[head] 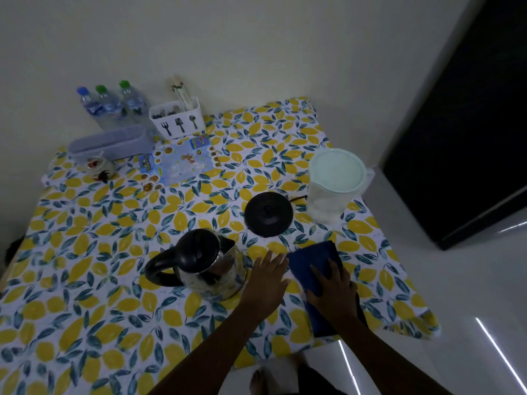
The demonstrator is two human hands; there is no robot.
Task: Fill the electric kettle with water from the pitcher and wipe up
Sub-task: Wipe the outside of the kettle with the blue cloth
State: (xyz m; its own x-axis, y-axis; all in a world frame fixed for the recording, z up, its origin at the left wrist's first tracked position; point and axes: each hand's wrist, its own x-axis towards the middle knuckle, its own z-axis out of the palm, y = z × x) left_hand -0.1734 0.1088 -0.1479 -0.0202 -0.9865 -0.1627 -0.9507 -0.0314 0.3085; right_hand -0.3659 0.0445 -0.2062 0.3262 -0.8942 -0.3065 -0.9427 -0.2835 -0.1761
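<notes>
Right hand (333,292): I see it pressed flat, fingers spread, on the folded dark-blue cloth (315,262).
Left hand (266,280): open, empty, flat on the lemon-print tablecloth (114,252), just beside the shiny steel black-lidded kettle (209,265).

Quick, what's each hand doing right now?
Left hand: open, flat on the tablecloth beside the kettle, holding nothing.
Right hand: open, palm pressed on the blue cloth.

Both bare forearms reach forward from the bottom edge, running nearly side by side. The left hand (266,280) lies flat, palm down, fingers straight and together. Just beside it, the right hand (333,292) also presses palm down, its fingers slightly spread.
</notes>
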